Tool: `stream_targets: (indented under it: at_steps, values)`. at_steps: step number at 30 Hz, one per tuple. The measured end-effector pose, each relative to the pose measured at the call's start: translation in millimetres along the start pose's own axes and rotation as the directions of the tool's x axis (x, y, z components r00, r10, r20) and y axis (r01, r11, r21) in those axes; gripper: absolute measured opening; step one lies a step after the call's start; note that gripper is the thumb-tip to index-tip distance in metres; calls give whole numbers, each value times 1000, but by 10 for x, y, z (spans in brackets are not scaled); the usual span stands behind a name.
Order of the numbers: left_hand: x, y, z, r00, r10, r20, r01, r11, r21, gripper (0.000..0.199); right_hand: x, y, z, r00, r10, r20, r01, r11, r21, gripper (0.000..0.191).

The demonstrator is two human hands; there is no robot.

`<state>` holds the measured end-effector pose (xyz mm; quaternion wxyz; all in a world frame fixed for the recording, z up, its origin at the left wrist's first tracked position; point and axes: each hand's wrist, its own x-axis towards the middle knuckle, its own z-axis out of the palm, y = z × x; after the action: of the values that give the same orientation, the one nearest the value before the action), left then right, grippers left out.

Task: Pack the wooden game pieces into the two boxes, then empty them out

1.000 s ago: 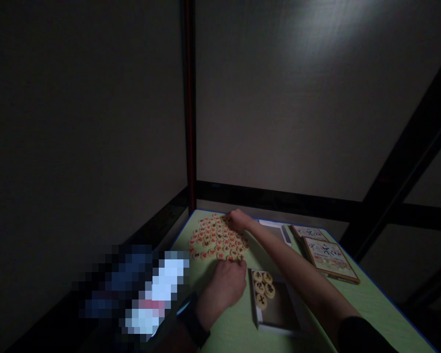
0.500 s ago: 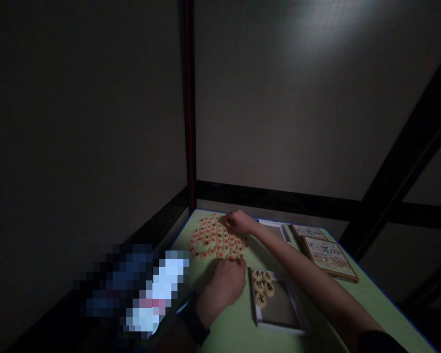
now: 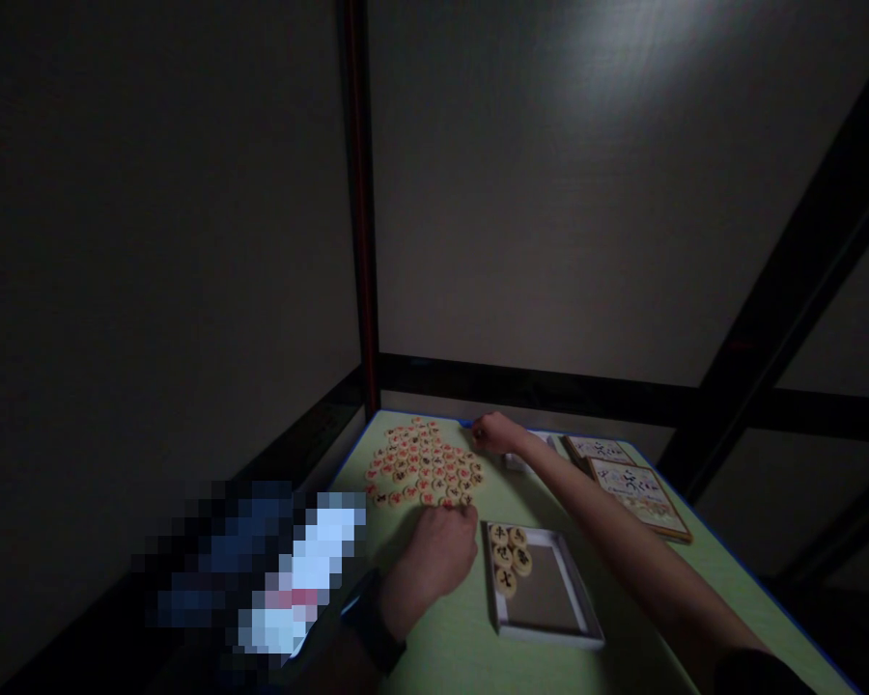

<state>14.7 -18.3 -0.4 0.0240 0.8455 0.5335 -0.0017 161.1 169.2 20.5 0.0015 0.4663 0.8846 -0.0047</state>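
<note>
Round wooden Chinese chess pieces (image 3: 434, 468) with red or black characters lie in a spread on the green table (image 3: 427, 666). My left hand (image 3: 441, 550), with a dark watch (image 3: 373, 623) on its wrist, rests at the near edge of the spread. Its fingers are curled in, and whatever they hold is hidden. Beyond the spread, at its right, my right hand (image 3: 498, 433) is closed with fingertips together; I cannot make out what is between them. Between my forearms sits a shallow white box (image 3: 546, 638) with several black-marked pieces (image 3: 509, 558) in its left part.
Partly behind my right forearm is another white box (image 3: 516, 463). Two flat printed boxes (image 3: 633, 492) overlap at the table's right side. Walls (image 3: 586, 241) stand close behind and to the left. A blurred-out bright patch (image 3: 311, 569) is at the left edge.
My right hand has moved right, away from the far pieces toward the back white box. My left hand stays by the near edge. The view has shifted slightly.
</note>
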Motion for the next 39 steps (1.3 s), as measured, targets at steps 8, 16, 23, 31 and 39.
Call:
stream_targets:
  at_steps: [8,16,23,31,39]
  values:
    - [-5,-1,28,1000,-11,-6,11,1000,-6,35,133,-78,49,995,-3,96,7,999,-39,30]
    - [-16,7,-10,1000,-19,7,19,1000,-10,35,180,-258,-67,985,-52,167,57,998,-23,26]
    - [-16,0,7,1000,-12,0,12,1000,-9,36,108,-252,-170,989,-45,140,48,999,-22,30]
    - [0,-11,38,1000,-15,-12,15,1000,1,37,5,-327,-155,988,2,152,2,1000,-29,24]
    - [-10,-9,22,1000,-10,-19,10,1000,-19,36,-35,-422,-124,986,-2,165,10,999,-46,26]
